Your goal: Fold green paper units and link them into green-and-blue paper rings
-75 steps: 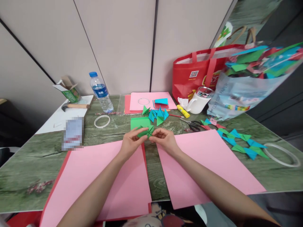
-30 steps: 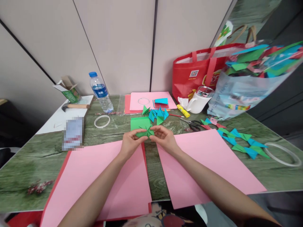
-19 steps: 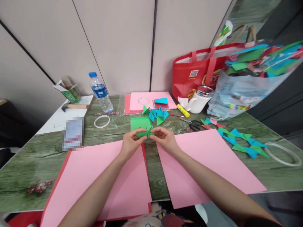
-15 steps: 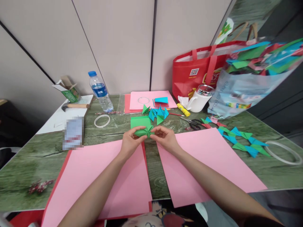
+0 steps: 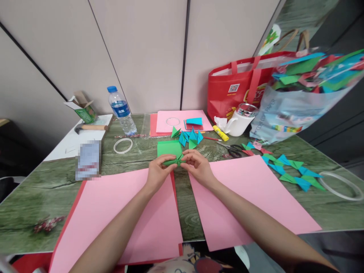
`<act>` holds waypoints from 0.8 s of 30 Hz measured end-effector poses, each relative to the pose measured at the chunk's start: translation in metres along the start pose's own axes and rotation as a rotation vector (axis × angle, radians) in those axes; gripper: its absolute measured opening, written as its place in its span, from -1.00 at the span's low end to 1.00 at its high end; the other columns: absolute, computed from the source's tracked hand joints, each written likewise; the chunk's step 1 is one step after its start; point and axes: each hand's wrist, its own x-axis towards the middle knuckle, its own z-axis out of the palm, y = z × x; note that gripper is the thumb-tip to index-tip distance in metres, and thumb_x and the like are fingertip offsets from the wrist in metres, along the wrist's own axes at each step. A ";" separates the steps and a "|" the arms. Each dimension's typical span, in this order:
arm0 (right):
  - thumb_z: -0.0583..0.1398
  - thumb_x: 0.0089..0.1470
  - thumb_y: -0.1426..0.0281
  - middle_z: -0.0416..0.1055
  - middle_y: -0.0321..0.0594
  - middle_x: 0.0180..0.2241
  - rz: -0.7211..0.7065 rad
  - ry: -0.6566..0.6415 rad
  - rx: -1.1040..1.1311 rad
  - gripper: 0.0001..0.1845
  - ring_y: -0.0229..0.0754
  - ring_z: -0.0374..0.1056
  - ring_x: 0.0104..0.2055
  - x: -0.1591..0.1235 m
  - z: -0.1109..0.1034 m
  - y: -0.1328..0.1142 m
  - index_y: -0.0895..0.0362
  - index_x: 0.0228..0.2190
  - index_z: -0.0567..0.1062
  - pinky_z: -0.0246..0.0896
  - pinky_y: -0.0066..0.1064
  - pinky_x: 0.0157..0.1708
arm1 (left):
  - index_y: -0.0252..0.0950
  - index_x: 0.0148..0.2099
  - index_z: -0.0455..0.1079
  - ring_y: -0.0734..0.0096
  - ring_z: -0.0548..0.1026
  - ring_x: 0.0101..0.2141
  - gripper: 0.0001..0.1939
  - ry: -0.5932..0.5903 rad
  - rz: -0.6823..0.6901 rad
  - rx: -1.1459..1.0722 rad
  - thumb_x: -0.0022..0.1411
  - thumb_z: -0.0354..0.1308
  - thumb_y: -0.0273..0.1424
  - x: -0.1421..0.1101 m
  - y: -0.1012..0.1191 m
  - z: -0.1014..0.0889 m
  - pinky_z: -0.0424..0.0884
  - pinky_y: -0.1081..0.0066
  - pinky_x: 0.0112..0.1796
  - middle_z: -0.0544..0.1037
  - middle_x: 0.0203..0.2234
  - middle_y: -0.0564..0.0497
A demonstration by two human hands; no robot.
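Both hands meet over the middle of the green wood-grain table (image 5: 42,189). My left hand (image 5: 157,173) and my right hand (image 5: 198,167) pinch a small folded green paper piece (image 5: 173,162) between their fingertips, one at each end. The piece looks squeezed flat and narrow. Just behind it lies a flat green paper square (image 5: 168,148). Two large pink sheets lie under my forearms, the left sheet (image 5: 125,212) and the right sheet (image 5: 250,193).
Beyond the hands sit folded blue and green paper pieces (image 5: 189,137), a pink paper stack (image 5: 182,120), a water bottle (image 5: 121,110), tape rings (image 5: 123,145), scissors (image 5: 233,150), a glue stick (image 5: 220,133), a white mug (image 5: 240,121), a red bag (image 5: 241,85) and a clear bag of folded paper (image 5: 301,91). A chain of folded pieces (image 5: 287,170) lies at right.
The hands have stayed in place while the fingers worked the green piece; it has gone from a spread star-like shape to a flatter, narrower fold.
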 end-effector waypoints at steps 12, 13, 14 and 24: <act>0.25 -0.10 0.35 0.36 -0.17 -0.24 -0.084 -0.054 -0.090 -0.80 -0.16 0.31 -0.19 0.003 -0.008 -0.001 0.06 -0.32 0.49 0.32 -0.32 -0.25 | -0.33 -0.35 0.50 0.29 0.50 -0.28 -0.85 -0.020 -0.012 0.030 -0.04 0.22 -0.42 0.001 0.001 0.000 0.39 0.36 -0.24 0.57 -0.35 -0.07; 0.25 -0.09 0.35 0.38 -0.18 -0.26 -0.090 -0.056 -0.099 -0.80 -0.16 0.32 -0.19 0.004 -0.008 -0.001 0.07 -0.32 0.49 0.32 -0.32 -0.25 | -0.34 -0.35 0.50 0.29 0.50 -0.29 -0.85 -0.018 -0.020 0.031 -0.04 0.22 -0.42 0.001 0.002 0.000 0.40 0.37 -0.25 0.57 -0.36 -0.07; 0.25 -0.09 0.36 0.39 -0.18 -0.29 -0.093 -0.056 -0.109 -0.79 -0.17 0.33 -0.21 0.004 -0.008 -0.001 0.08 -0.31 0.49 0.33 -0.33 -0.26 | -0.34 -0.35 0.49 0.30 0.50 -0.30 -0.85 -0.016 -0.031 0.034 -0.04 0.22 -0.41 0.001 0.002 0.000 0.40 0.37 -0.26 0.57 -0.36 -0.07; 0.22 -0.05 0.35 0.39 -0.17 -0.31 -0.138 -0.122 -0.214 -0.80 -0.20 0.33 -0.26 0.003 -0.008 0.000 0.09 -0.29 0.49 0.31 -0.41 -0.35 | -0.34 -0.43 0.49 0.30 0.50 -0.35 -0.88 -0.039 -0.028 0.013 -0.07 0.23 -0.40 0.002 0.001 -0.002 0.40 0.39 -0.31 0.57 -0.42 -0.07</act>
